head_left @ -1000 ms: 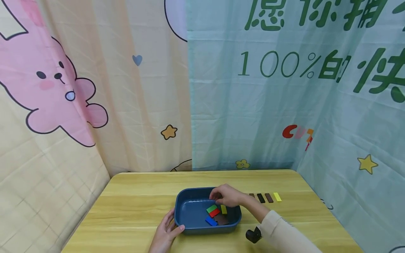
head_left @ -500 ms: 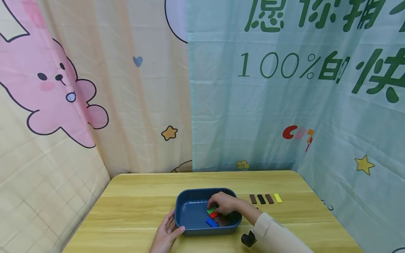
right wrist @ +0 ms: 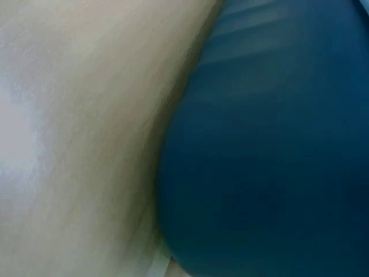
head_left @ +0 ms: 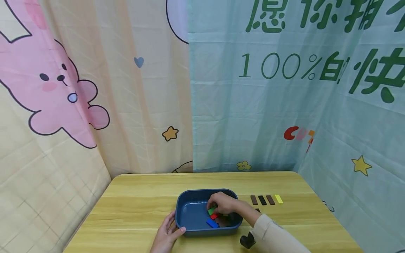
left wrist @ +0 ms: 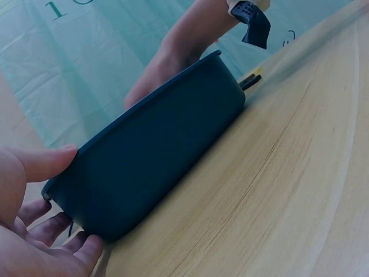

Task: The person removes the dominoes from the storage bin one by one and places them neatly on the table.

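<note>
A dark blue rectangular bin [head_left: 186,225] stands on the table. My left hand [head_left: 166,233] holds its left front corner; in the left wrist view the thumb lies at the rim of the bin [left wrist: 155,144] and the fingers are bent against its end. Inside the bin's right half my right hand [head_left: 223,203] reaches down, fingers bent, among small flat blocks. A green block [head_left: 211,211] is right at its fingertips, with a red block [head_left: 214,216] and a blue block [head_left: 212,222] just nearer. The palm hides other pieces; whether the fingers pinch one is not visible.
To the bin's right, a brown block [head_left: 254,200], a black block [head_left: 262,200], another brown block [head_left: 270,200] and a yellow block [head_left: 278,199] lie in a row on the wooden table [head_left: 133,203]. A dark piece [head_left: 257,210] shows partly behind the right forearm.
My right hand has lowered from above the blocks down into the bin, now covering the yellow piece there. My left hand stays at the corner, and the bin has hardly moved.
</note>
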Tool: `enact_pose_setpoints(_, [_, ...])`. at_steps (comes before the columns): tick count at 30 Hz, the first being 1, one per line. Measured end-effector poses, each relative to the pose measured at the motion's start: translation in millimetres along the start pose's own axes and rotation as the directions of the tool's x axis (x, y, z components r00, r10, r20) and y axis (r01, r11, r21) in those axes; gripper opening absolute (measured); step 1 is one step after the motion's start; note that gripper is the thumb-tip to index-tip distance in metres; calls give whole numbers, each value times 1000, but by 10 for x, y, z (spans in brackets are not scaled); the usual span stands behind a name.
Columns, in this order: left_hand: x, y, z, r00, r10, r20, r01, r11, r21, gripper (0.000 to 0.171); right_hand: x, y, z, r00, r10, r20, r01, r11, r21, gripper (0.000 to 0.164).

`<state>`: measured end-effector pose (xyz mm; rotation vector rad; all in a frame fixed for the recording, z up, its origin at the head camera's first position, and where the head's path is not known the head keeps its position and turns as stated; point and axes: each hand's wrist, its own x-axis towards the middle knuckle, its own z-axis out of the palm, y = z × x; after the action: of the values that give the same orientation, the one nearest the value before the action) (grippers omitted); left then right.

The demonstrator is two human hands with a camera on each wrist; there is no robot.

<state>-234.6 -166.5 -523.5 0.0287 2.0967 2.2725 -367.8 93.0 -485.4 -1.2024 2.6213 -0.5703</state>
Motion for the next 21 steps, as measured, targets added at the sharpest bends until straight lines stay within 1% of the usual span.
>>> enact_pose_setpoints(9, [2,-9,8,1000,0,-5,0,1000,1,86,-9,26,15,1000,-24,-12,24,999,35,17])
enact_pose_setpoints(15, [7,-5,9,1000,-8,-8,8,1000,4,86,-44,20,-37,997,-55,-52,58,997,45,18])
enact_pose_setpoints(18, [7,-8,8,1000,-5,-9,6,1000,5,86,-68,22,-71,996,-51,-72,57,995,84,18])
enact_pose_setpoints(21, [7,-9,6,1000,-2,-11,2,1000,9,86,-93,24,-102,996,-25,-83,37,990,137,19])
